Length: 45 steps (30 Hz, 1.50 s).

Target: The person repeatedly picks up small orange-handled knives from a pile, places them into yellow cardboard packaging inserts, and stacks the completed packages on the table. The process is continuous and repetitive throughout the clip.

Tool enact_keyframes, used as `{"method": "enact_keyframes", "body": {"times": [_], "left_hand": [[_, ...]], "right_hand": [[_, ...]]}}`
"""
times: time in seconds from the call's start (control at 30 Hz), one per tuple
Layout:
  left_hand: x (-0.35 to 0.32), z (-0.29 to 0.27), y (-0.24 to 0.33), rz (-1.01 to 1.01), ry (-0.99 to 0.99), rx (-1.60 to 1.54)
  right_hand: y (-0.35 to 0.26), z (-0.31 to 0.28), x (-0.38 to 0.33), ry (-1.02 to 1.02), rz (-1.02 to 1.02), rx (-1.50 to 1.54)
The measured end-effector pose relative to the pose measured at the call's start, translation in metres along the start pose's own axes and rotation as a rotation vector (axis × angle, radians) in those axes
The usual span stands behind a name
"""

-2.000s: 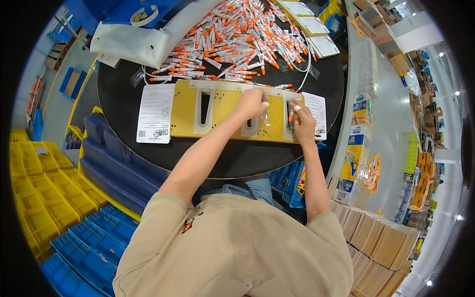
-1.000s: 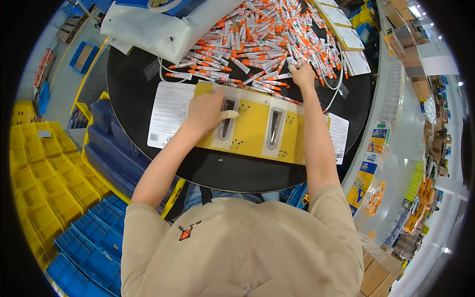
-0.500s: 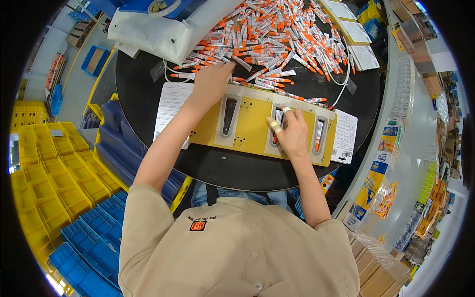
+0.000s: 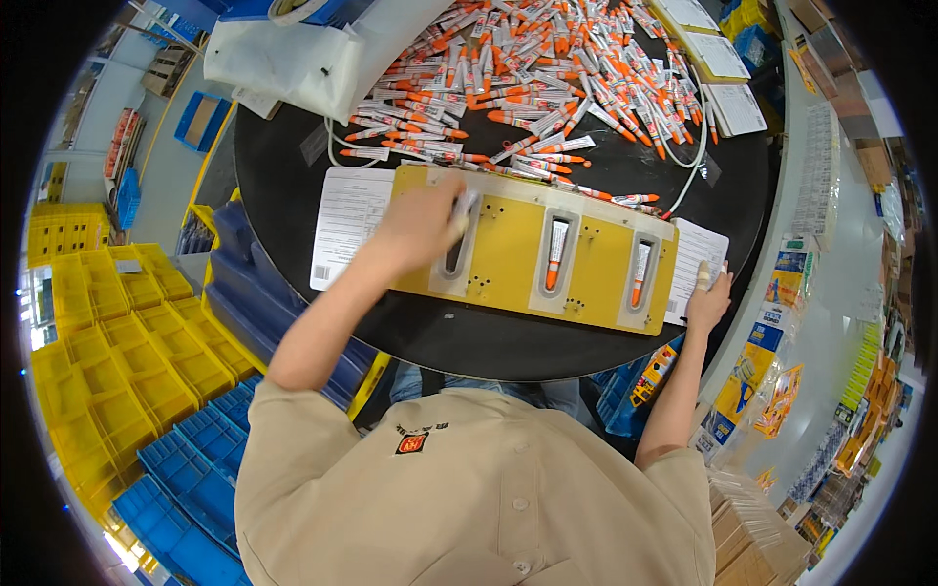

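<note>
A yellow fixture plate point(image 4: 508, 239) with three clear blister-like slots lies across the black round table. My left hand point(image 4: 415, 227) is closed on a small white-and-orange tube point(image 4: 467, 205), blurred by motion, over the leftmost slot. White tubes with orange caps rest in the middle slot point(image 4: 556, 256) and the right slot point(image 4: 641, 273). At the plate's right end, my right hand point(image 4: 707, 301) grips the edge of a white printed card point(image 4: 696, 256), thumb on top. Another printed card point(image 4: 342, 230) sticks out from under the plate's left end.
A large pile of orange-capped tubes point(image 4: 547, 73) covers the far side of the table. A white cable point(image 4: 696, 161) runs beside it. Plastic film point(image 4: 283, 68) lies at far left, stacked cards point(image 4: 733, 107) at far right. Yellow bins point(image 4: 117, 342) and blue bins point(image 4: 186, 479) stand at left.
My left hand has come back from the pile to the left slot with a tube. My right hand has left the middle slot, where a tube now shows, and moved right to the card.
</note>
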<state>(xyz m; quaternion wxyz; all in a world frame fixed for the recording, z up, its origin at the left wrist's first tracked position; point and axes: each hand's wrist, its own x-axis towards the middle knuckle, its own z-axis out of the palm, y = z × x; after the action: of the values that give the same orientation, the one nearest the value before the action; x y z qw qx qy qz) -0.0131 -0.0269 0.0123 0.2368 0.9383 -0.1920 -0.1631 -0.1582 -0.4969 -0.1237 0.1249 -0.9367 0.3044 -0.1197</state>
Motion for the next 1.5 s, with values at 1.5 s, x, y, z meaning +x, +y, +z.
{"method": "enact_keyframes", "body": {"times": [1.5], "left_hand": [[-0.069, 0.009, -0.036, 0.106, 0.524, -0.184]], "right_hand": [[0.110, 0.056, 0.066, -0.167, 0.458, -0.120]]}}
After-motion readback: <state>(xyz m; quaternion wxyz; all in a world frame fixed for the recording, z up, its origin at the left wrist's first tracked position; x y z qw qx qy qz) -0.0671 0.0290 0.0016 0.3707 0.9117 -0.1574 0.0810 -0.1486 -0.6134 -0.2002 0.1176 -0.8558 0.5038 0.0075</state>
